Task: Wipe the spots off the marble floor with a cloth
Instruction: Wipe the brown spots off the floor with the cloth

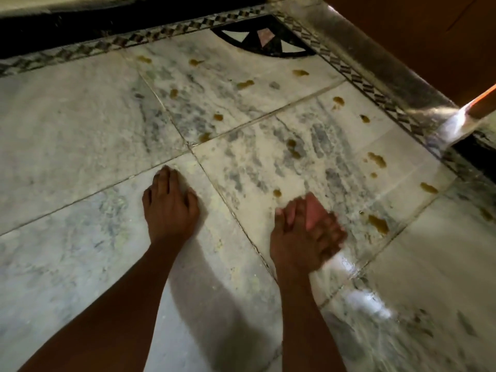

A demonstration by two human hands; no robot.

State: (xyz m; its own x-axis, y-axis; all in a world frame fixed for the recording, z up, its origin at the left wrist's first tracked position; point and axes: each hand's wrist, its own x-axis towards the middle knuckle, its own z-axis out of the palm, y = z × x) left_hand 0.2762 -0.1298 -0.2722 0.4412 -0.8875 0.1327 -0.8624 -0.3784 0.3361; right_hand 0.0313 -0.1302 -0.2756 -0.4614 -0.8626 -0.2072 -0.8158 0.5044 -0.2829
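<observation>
Left hand [170,204] lies flat, fingers straight, on the white grey-veined marble floor [80,135]. Right hand [304,228] is blurred; its grip appears closed on a pinkish soft cloth [314,210] pressed to the floor. Cloth judged light, limp; bunch it under the palm. Brownish-yellow spots [378,222] remain alongside.

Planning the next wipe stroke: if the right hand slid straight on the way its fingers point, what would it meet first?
Probably the small brown spot just beyond the right hand. The hand is motion-blurred, so its exact heading is uncertain.
</observation>
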